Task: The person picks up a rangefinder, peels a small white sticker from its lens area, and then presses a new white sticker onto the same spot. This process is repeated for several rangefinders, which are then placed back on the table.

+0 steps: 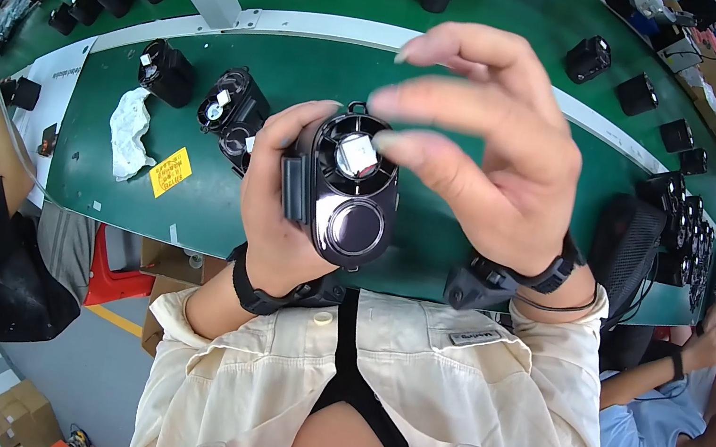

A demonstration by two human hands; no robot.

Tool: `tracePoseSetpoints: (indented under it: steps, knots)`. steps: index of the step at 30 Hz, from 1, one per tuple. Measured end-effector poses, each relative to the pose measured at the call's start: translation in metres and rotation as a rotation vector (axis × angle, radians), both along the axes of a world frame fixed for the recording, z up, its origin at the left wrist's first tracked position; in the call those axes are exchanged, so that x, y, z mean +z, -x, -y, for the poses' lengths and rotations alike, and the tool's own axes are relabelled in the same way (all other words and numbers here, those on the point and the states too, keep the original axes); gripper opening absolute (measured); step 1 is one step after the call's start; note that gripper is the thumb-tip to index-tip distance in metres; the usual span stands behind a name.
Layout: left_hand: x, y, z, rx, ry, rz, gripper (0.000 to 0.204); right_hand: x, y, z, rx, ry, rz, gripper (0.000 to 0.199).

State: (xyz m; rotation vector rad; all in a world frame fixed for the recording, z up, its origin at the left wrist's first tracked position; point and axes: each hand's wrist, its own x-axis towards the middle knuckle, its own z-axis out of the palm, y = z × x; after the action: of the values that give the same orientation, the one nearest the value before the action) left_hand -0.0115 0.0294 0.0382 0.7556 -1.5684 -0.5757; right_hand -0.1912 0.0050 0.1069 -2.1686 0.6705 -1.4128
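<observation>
My left hand is wrapped round a glossy black rounded device, held upright above the green table. The device's top has a round spoked vent, a smooth ringed disc nearer me, and a small wire loop at the far end. Over the vent's centre sits a white square label. My right hand is raised at the device's right, fingers apart and slightly blurred. Its thumb tip is by the vent's rim; whether it touches cannot be told. Several similar black devices stand beyond my left hand.
A crumpled white cloth and a yellow handwritten note lie at left on the green table. Many black devices cluster at right beside a black mesh case. More stand on the green belt beyond the white rail. Other people work on both sides.
</observation>
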Motion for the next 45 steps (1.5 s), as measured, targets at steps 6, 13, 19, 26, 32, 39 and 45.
tracePoseSetpoints:
  steps: [6,13,19,26,32,39,45]
  knots:
    - [0.003,0.0,0.002,-0.011,0.027,0.039,0.067,0.011,0.001,0.0,-0.056,0.273,-0.204,0.025]
    - [-0.002,-0.002,0.001,0.021,-0.045,0.03,0.068,0.009,-0.001,-0.007,-0.114,0.207,-0.178,0.022]
    - [-0.005,-0.002,0.002,0.104,-0.032,0.071,0.069,0.002,-0.013,-0.022,-0.221,0.1,-0.114,0.019]
    - [-0.007,-0.004,0.001,0.064,-0.081,0.056,0.071,0.005,-0.007,-0.022,-0.206,0.112,-0.258,0.021]
    - [-0.004,-0.009,-0.003,-0.114,-0.307,-0.046,0.078,0.003,-0.003,-0.007,0.094,-0.385,0.104,0.023]
    - [-0.009,-0.008,0.001,-0.159,-0.181,0.011,0.081,-0.012,-0.024,-0.011,0.148,-0.718,0.273,0.029]
    - [-0.015,-0.008,0.004,-0.138,-0.138,0.055,0.082,-0.023,-0.031,-0.012,0.198,-0.841,0.38,0.029]
